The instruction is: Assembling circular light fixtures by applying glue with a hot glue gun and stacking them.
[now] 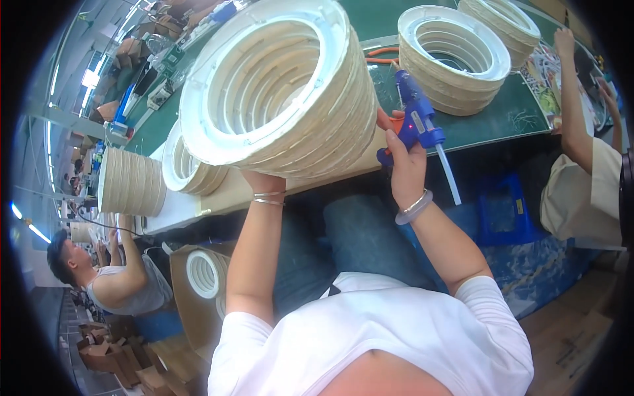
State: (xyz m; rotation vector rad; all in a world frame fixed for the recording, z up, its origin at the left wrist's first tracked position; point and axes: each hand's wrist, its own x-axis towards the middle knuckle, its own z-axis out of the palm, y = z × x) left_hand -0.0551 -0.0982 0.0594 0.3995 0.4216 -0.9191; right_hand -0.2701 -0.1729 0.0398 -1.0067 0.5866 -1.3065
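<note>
From the head view, your left hand [263, 179] grips the underside of a big ribbed shade [277, 86], lifted over the counter [502, 119]. Your right hand [404, 162] clasps a blue glue gun [416, 122] just beside the shade's right edge, nozzle up.
</note>
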